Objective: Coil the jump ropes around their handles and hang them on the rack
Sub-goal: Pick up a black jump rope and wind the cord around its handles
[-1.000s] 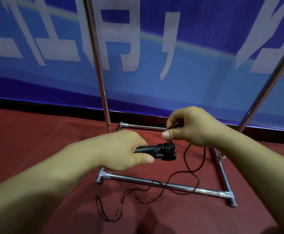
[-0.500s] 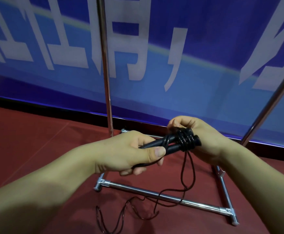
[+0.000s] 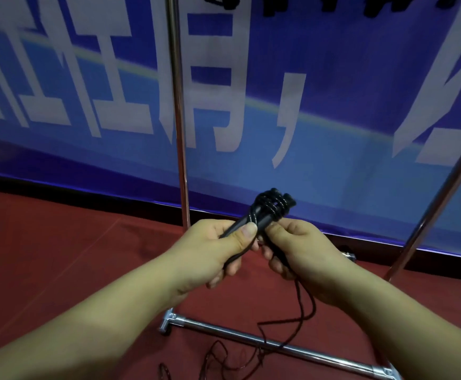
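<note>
Frame centre: our left hand (image 3: 218, 248) clamps the handles (image 3: 254, 220), a few coils on; right hand (image 3: 300, 250) pinches the rope (image 3: 303, 305). Most slack lies on the floor (image 3: 59, 256); hanging on the rack (image 3: 178, 133) remains.

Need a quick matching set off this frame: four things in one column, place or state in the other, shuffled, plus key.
1. left hand
2. handles
3. loose rope
4. rack base bar

A. trails down to the floor
B. lies on the red floor, shiny metal
C. grips the lower part of the handles
D. wrapped in black coils near the top

Pairs: 1-C, 2-D, 3-A, 4-B
</note>
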`<state>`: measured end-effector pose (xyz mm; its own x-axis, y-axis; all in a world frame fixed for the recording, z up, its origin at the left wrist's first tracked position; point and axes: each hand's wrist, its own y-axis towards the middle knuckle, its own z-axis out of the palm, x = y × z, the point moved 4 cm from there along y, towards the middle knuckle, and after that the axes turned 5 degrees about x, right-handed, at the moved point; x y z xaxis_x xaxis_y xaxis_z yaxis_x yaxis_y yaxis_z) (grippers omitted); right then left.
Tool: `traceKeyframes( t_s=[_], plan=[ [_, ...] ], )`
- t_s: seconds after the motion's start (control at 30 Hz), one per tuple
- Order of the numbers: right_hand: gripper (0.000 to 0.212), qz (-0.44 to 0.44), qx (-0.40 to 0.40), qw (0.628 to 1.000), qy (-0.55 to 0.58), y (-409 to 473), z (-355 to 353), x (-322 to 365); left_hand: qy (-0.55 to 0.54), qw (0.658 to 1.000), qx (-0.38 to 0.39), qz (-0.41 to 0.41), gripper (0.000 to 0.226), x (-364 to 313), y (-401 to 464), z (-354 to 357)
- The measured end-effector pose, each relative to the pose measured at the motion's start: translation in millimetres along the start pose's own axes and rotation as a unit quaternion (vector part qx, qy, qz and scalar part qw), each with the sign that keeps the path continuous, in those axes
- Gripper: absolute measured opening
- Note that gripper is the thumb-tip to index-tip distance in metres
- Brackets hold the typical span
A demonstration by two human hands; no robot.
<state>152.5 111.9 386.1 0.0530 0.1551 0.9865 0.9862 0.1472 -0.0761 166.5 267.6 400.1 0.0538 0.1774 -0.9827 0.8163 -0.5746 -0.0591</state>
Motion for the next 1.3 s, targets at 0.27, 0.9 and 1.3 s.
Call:
traceKeyframes(
  t_s=[0.27,0.9,1.3],
  plan=[
    [0.032,0.034,0.003,0.995,-0.096,-1.7,0.3,-1.6,0.016,0.989,-0.146,-0.033,0.038,16.8,9.3,-29.1],
    [0.032,0.082,0.044,0.972,-0.218,-10.0,-1.9,2.2,0.195,0.958,-0.2,-0.064,0.043,37.9,18.1,-47.9],
    [0.023,0.095,-0.03,0.948,-0.304,-11.9,-23.3,3.8,0.302,0.922,-0.224,-0.092,0.048,41.8,18.7,-53.9]
  ],
)
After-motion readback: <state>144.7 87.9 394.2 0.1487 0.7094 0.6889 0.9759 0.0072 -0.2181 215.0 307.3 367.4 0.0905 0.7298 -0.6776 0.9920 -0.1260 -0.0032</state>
